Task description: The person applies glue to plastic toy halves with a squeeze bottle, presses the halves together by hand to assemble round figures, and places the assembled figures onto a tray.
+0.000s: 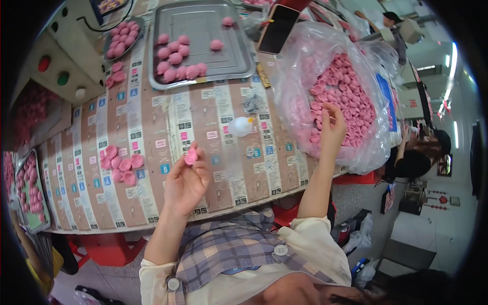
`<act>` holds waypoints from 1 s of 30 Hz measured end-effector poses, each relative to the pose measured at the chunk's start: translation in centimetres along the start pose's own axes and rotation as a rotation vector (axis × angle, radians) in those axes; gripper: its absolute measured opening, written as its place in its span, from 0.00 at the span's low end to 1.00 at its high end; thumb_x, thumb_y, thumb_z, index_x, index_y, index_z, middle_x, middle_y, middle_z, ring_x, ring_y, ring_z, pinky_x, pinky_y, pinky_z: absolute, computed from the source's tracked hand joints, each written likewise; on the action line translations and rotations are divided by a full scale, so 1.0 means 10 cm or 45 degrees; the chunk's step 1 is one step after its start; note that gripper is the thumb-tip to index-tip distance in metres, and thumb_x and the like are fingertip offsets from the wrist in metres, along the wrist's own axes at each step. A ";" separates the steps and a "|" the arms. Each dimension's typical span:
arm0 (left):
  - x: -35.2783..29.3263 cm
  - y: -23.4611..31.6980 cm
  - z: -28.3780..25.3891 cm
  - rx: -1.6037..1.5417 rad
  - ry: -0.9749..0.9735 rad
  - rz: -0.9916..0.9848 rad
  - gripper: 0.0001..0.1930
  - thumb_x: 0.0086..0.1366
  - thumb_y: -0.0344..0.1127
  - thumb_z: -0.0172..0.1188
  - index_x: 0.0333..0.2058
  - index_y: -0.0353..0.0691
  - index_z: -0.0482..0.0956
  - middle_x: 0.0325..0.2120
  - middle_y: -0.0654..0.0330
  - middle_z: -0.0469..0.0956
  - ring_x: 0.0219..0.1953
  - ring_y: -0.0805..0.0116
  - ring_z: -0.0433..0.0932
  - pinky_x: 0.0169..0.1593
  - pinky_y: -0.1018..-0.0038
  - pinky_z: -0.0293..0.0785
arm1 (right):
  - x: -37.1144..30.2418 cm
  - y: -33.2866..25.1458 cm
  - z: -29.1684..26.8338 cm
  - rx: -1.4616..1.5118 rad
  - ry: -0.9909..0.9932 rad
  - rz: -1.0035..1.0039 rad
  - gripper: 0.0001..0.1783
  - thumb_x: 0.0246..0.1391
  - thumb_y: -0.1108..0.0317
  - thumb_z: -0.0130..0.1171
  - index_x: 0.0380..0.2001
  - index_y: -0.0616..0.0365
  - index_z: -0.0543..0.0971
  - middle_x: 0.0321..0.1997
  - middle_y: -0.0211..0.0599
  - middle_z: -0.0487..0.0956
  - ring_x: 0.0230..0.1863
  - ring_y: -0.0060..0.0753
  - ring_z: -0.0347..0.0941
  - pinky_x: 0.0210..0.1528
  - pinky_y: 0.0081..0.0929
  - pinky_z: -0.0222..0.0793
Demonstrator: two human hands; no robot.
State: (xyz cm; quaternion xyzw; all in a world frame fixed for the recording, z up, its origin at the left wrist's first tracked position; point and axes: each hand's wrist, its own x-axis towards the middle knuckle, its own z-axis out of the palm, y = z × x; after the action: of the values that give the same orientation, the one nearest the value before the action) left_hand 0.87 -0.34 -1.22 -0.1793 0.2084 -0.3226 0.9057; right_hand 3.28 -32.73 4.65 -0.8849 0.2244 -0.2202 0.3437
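The left hand (187,184) is pinching a pink cup (191,157), apparently keeping its hollow clear; the right hand (333,127), grip impossible to tell, is reaching over the bag (297,76) lying handily right.

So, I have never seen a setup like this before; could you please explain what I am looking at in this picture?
Certainly. There is no robot here, just a person's two bare hands. The single picture comes from the left of two fisheye cameras worn on the head, looking down, so straight edges bend. The left hand holds a pink cup-shaped piece. The right hand is over pink pieces in a clear plastic bag; I cannot tell whether it grips one. On the table are a metal tray with pink balls, and a loose pink cluster left of the left hand.
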 end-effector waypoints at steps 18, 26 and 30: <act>-0.01 0.07 0.02 0.455 -0.046 0.236 0.22 0.61 0.37 0.43 0.54 0.43 0.56 0.42 0.56 0.68 0.34 0.72 0.68 0.38 0.76 0.68 | -0.62 -0.34 0.18 0.031 -0.550 -0.704 0.07 0.39 0.77 0.56 0.27 0.59 0.75 0.26 0.33 0.71 0.24 0.29 0.68 0.25 0.22 0.64; -0.09 0.12 -0.01 0.353 -0.076 0.268 0.20 0.61 0.37 0.43 0.52 0.41 0.59 0.43 0.53 0.67 0.35 0.68 0.69 0.39 0.74 0.69 | -1.04 -0.19 0.60 0.401 -0.521 -0.200 0.06 0.41 0.80 0.53 0.27 0.63 0.74 0.26 0.33 0.71 0.27 0.23 0.68 0.28 0.17 0.62; -0.07 0.11 -0.01 0.366 -0.074 0.249 0.20 0.62 0.37 0.42 0.52 0.40 0.58 0.43 0.52 0.67 0.35 0.68 0.69 0.39 0.74 0.69 | -0.88 -0.12 0.48 0.408 -0.270 -0.213 0.09 0.42 0.80 0.54 0.31 0.64 0.73 0.28 0.32 0.70 0.29 0.18 0.66 0.30 0.16 0.62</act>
State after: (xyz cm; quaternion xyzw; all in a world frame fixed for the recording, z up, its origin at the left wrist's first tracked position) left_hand 0.84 0.94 -1.66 -0.0362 0.1501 -0.2542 0.9547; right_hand -0.87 -24.70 0.20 -0.8526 0.0751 -0.1866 0.4823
